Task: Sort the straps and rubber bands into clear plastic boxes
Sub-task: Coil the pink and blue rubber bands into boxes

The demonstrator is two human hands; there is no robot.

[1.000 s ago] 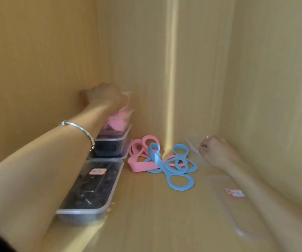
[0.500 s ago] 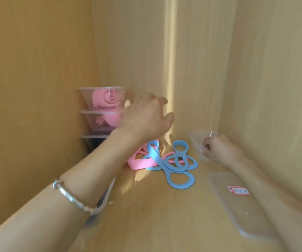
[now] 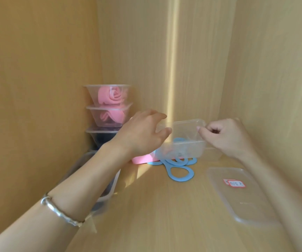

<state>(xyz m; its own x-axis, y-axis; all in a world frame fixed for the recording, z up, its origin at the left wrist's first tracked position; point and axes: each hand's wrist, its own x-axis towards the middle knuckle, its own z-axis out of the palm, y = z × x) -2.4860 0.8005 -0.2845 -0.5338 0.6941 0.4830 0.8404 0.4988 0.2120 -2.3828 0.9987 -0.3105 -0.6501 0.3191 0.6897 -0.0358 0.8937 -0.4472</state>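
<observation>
Close head-worn view, forward and down

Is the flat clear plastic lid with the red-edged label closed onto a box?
No, the flat clear plastic lid lies by itself on the wooden shelf, no box under it.

Pale wood cabinet walls [image 3: 183,51], sunlit stripe [image 3: 170,70] in corner

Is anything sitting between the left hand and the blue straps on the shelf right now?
Yes. The clear box, pinched at its rim by the right hand, hangs in front of the blue straps and covers most of the pile. The left hand, open, is at the box's left end, above the straps.
</observation>
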